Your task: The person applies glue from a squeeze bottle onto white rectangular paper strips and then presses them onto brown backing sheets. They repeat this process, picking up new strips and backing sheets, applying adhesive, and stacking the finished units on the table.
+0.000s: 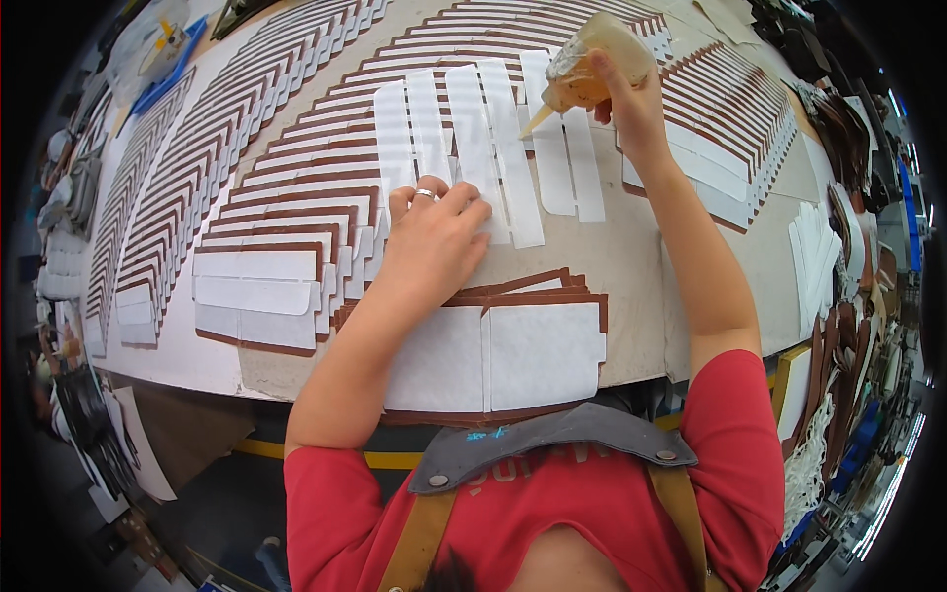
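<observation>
My right hand (636, 111) is wrapped round a translucent squeeze bottle (582, 67) with amber residue inside. The bottle is tilted, its pale pointed nozzle (538, 121) aimed down-left over white strips (557, 178) laid side by side on the table. Whether the tip touches a strip, I cannot tell. My left hand (439, 237), a ring on one finger, rests on the lower part of other white strips (483, 138). Its fingers are bent and slightly apart, with nothing seen held in them. Near me, below that hand, lie stacked brown-edged pieces faced with white panels (543, 345).
Overlapping rows of brown-and-white pieces (256, 286) fan across the table (631, 286) to the left and far side. Another fanned row (715, 178) lies right of my forearm. Loose white strips (814, 257) and brown material hang about the right edge. A blue tray (168, 84) sits far left.
</observation>
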Demonstrator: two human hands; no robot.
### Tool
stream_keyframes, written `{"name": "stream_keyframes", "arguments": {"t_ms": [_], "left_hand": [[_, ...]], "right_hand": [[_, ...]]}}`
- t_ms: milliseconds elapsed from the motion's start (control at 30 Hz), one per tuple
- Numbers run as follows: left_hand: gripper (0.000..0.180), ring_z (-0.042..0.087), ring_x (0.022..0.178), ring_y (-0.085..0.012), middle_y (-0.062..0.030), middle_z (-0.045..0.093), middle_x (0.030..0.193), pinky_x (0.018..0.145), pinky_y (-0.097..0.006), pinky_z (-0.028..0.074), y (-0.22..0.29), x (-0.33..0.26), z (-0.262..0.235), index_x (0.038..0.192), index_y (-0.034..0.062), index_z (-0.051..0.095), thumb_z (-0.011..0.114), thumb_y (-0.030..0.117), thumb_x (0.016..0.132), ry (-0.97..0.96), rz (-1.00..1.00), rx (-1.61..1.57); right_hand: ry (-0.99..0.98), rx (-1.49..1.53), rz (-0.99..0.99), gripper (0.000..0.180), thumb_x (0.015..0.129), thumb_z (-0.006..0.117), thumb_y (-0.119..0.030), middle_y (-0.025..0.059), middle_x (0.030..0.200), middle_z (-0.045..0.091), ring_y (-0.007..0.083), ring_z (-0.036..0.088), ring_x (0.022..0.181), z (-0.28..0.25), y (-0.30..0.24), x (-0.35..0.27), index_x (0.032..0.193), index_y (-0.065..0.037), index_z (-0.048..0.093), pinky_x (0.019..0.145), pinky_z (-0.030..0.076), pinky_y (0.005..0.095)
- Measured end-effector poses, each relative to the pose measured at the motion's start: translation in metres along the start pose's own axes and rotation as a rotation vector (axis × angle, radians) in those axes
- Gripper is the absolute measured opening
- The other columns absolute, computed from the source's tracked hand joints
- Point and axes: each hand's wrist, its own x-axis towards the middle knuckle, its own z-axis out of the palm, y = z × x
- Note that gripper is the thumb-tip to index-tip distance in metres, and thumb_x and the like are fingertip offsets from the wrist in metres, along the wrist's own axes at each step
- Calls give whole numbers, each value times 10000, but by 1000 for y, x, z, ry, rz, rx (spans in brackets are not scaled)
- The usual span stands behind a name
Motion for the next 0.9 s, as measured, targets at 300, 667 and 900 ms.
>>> {"name": "stream_keyframes", "arguments": {"t_ms": [300, 667, 900], "left_hand": [[170, 501, 995, -219, 21, 583, 1007, 882, -391, 297, 0, 0, 1, 910, 121, 620, 663, 138, 746, 11, 12, 17], [155, 507, 948, -218, -13, 598, 963, 866, -381, 297, 1, 5, -5, 940, 98, 617, 606, 173, 805, -52, -7, -35], [222, 506, 969, -240, -46, 592, 1029, 876, -391, 300, 22, 18, -18, 1001, 63, 602, 595, 185, 815, -168, 1, -10]], "right_hand": [[-57, 57, 104, 566, 790, 704, -391, 57, 797, 550, 63, 465, 457, -11, -14, -53, 1115, -29, 414, 358, 369, 184], [-23, 440, 312, 576, 834, 559, -562, 65, 823, 595, 109, 533, 549, -46, -17, -41, 1076, -41, 517, 457, 440, 228], [61, 109, -59, 444, 821, 662, -410, 80, 796, 618, 132, 598, 540, -61, -7, 46, 1007, -20, 561, 478, 492, 223]]}}
